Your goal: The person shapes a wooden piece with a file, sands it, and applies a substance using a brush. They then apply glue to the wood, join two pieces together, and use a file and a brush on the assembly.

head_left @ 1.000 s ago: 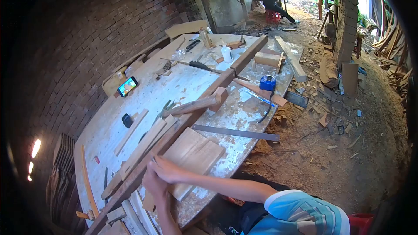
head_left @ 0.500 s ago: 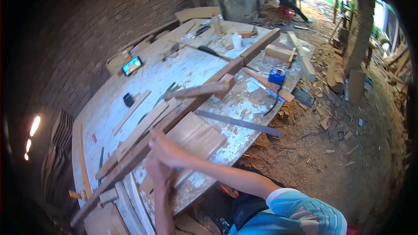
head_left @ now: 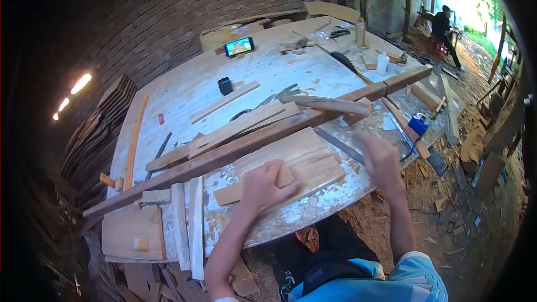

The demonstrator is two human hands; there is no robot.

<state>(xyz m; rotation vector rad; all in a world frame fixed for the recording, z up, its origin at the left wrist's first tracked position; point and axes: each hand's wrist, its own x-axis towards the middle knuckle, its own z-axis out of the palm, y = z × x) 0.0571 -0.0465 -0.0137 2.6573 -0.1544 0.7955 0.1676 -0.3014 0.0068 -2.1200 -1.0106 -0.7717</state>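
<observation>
My left hand (head_left: pixel 264 189) is closed over a short wooden strip (head_left: pixel 228 194), pressing it against a wide pale board (head_left: pixel 316 159) on the bench. The strip's other end shows beyond my fingers. At the right, my right hand (head_left: pixel 379 159) is over the far end of a flat metal ruler (head_left: pixel 337 144), which lies partly across the board's corner. Motion smears its fingers, and I cannot tell whether they grip the ruler. Behind the board runs a long brown beam (head_left: pixel 251 154).
A blue tape measure (head_left: pixel 418 123) and a blue-and-white pen (head_left: pixel 404 135) lie to the right. Wooden strips (head_left: pixel 238 128), a circular saw blade (head_left: pixel 342 60), a white bottle (head_left: pixel 382 64) and a propped phone (head_left: pixel 239 47) are on the bench (head_left: pixel 184 81). A person (head_left: pixel 441 31) sits far back.
My hands, together before, have separated: the right has moved right to the ruler, while the left rests on the strip over the board. The view has turned left.
</observation>
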